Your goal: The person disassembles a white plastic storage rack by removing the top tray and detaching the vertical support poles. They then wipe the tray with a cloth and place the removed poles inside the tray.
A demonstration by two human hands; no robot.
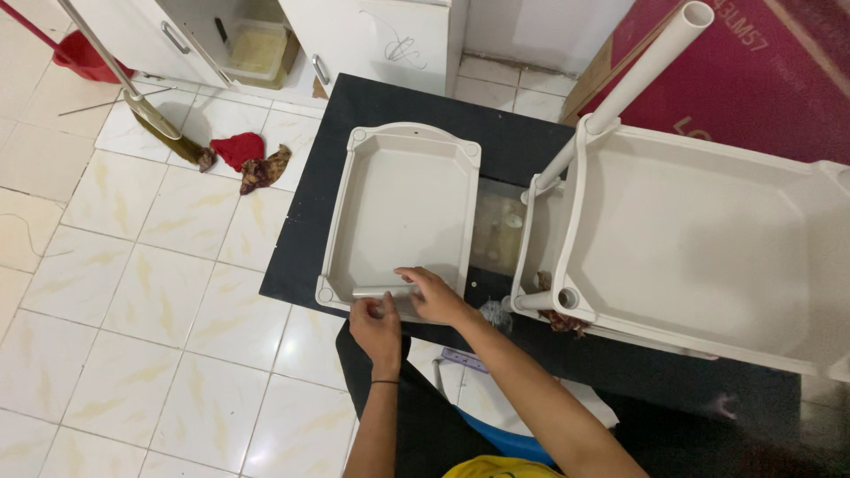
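Forearms: two bare arms rise from the bottom edge; a thin dark band sits on the left wrist.
Left hand (376, 323): fingers curled, thumb and fingertips pinching the near end of a short pale tube (382, 290); narrow hold.
Right hand (434, 296): palm down, fingers loosely spread, resting on the same tube and on the near rim of the small tray (341, 226); pressing more than gripping.
Pale tube: one, lying flat along the near edge of the small tray, between the two hands.
Small tray: one, cream plastic, rectangular, round sockets at its corners; sits on the black bench (522, 142); inside bare.
Large tray (708, 239): one, same cream plastic, right of the small tray, tilted; nothing inside.
Long pipe (651, 62): one, white, standing up out of a corner socket of the large tray, slanting to the upper right.
Short pipe stubs: two seen at the near corner of the large tray assembly.
Floor items: red cloth (239, 149) beside a patterned rag, mop head (181, 146) just left of them, on cream tiles.
Cupboard (257, 44): door open, a pale container inside; contents cannot be told.
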